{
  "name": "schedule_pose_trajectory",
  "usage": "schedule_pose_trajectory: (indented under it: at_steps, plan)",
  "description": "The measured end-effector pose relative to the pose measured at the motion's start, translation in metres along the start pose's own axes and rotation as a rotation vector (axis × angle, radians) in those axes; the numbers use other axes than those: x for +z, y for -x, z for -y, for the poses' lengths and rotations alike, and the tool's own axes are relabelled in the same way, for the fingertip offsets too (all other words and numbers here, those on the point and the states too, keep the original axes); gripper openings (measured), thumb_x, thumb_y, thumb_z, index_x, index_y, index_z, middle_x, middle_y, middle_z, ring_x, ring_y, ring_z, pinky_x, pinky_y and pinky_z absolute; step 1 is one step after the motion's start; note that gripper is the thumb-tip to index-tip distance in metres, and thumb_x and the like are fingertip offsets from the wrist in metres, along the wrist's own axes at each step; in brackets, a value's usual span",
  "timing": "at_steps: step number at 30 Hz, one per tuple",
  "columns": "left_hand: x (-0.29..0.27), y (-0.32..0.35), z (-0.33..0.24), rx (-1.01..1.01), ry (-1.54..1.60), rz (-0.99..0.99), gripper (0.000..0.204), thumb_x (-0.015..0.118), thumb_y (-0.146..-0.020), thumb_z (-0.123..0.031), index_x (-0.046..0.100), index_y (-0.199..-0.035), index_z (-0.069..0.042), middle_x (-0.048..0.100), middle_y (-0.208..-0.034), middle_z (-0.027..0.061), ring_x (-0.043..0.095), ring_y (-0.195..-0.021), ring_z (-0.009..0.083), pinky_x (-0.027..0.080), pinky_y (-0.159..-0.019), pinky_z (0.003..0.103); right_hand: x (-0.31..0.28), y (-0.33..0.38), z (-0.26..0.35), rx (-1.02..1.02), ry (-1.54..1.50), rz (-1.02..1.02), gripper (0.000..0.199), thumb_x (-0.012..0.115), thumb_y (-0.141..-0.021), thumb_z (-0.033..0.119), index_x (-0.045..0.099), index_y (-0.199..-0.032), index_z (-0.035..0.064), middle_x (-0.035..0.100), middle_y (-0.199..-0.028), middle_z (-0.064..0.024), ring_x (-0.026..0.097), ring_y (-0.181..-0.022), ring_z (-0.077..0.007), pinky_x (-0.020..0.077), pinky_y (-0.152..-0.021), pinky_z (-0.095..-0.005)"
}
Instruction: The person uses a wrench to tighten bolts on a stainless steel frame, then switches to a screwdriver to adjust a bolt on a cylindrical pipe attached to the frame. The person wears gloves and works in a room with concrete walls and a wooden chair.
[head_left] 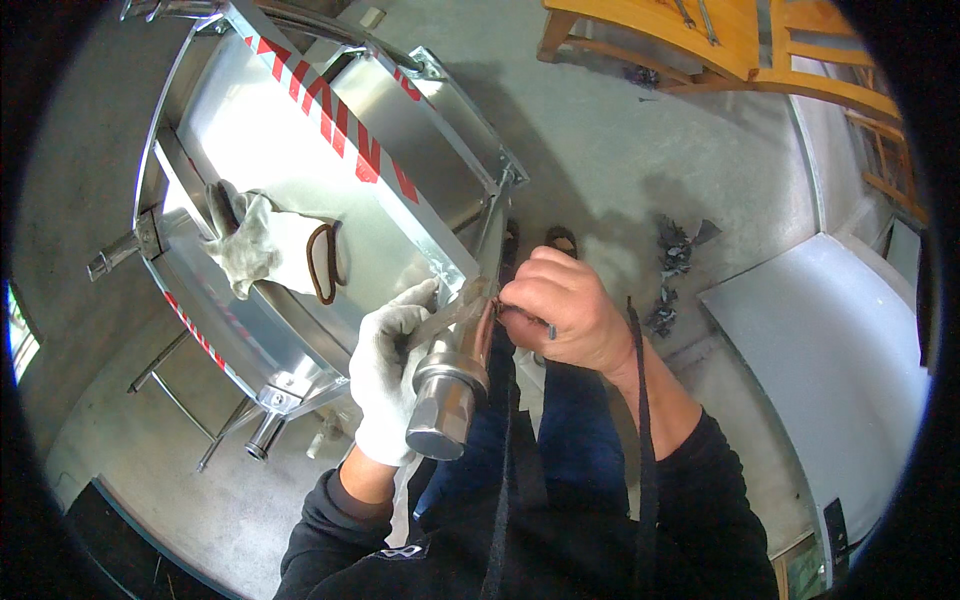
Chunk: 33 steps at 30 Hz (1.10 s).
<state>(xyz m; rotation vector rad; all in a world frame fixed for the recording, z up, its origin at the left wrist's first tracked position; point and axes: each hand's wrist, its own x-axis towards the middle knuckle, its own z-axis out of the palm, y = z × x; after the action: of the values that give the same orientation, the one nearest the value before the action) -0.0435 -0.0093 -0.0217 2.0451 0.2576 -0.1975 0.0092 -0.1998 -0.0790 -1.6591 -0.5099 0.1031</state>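
Steel fitting [445, 395], one piece, sits closed in your gloved left hand [385, 375] at the metal frame's [300, 150] corner, your bare right hand [560, 310] pinching one brown ring [487, 325] against it, one spare glove [260, 245] behind.

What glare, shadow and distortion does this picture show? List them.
Head view: strong glare whitens the metal tray beside the spare glove; soft shadows fall on the concrete floor; fisheye bends the wooden frame near the black rim; the gloved left hand, bare right hand and steel cylinder look sharp.
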Motion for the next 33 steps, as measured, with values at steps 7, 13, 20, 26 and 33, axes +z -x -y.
schedule_pose_trajectory:
  at_steps: [7,13,20,26,33]
  plan:
    - [0.006,0.001,-0.005,0.036,-0.071,-0.013,0.033,0.070,-0.080,-0.002,0.044,-0.100,0.000,0.057,-0.118,0.0228,0.059,-0.108,0.0239,0.048,-0.090,0.032,0.004,0.005,0.003,0.006,0.146,0.009,0.024,0.067,-0.060,-0.005,0.055,-0.079,0.0042,0.055,-0.074,-0.0079,0.054,-0.069,-0.0281,0.0468,-0.059,-0.0366]
    - [-0.001,0.002,-0.003,-0.082,0.108,0.030,0.034,0.070,-0.080,-0.001,0.044,-0.102,0.000,0.056,-0.120,0.0220,0.058,-0.108,0.0226,0.046,-0.092,0.031,-0.001,0.016,0.005,0.239,0.051,0.016,0.030,0.077,-0.062,0.006,0.059,-0.085,0.0038,0.055,-0.074,-0.0088,0.055,-0.070,-0.0284,0.0462,-0.062,-0.0372]
    - [-0.003,0.002,0.001,-0.248,0.348,-0.012,0.020,0.058,-0.085,0.004,0.047,-0.101,-0.001,0.057,-0.116,0.0186,0.055,-0.106,0.0199,0.042,-0.095,0.031,0.003,0.012,-0.002,0.069,0.057,-0.064,0.027,0.076,-0.064,0.003,0.060,-0.085,0.0020,0.054,-0.071,-0.0091,0.053,-0.066,-0.0279,0.0429,-0.060,-0.0366]
    - [0.000,0.005,0.010,-0.255,0.438,-0.100,0.029,0.067,-0.080,-0.001,0.047,-0.102,-0.001,0.057,-0.115,0.0163,0.055,-0.101,0.0173,0.042,-0.092,0.029,0.007,0.014,-0.001,0.172,-0.062,-0.063,0.020,0.071,-0.067,0.001,0.058,-0.082,0.0029,0.056,-0.070,-0.0105,0.055,-0.067,-0.0296,0.0447,-0.060,-0.0371]
    - [0.016,0.001,-0.012,-0.187,0.014,-0.197,0.048,0.082,-0.068,-0.008,0.048,-0.101,-0.001,0.059,-0.101,0.0114,0.057,-0.093,0.0123,0.043,-0.085,0.023,0.009,0.015,-0.001,0.209,-0.035,-0.064,0.022,0.069,-0.065,0.000,0.055,-0.082,0.0038,0.056,-0.067,-0.0089,0.056,-0.066,-0.0287,0.0445,-0.058,-0.0366]
